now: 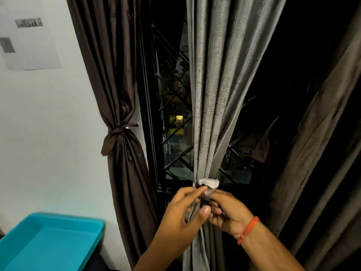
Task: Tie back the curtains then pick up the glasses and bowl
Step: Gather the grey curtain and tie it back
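Both hands, left hand (182, 209) and right hand (227, 211), I am watching pinching a pale tie (208, 183) with curled fingers, around the gathered grey curtain (214, 94) at centre, beside the window.

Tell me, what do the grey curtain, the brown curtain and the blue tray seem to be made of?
Grey curtain: woven cloth with a slubby, faintly shiny weave. Brown curtain: smoother, satin-like fabric, judging by its soft sheen. Blue tray: probably moulded plastic, glossy with rounded rims.

A turquoise tray (50, 241) sits at lower left against the white wall (48, 133), where a paper sheet (29, 36) hangs. Dark window grille (175, 153) behind.
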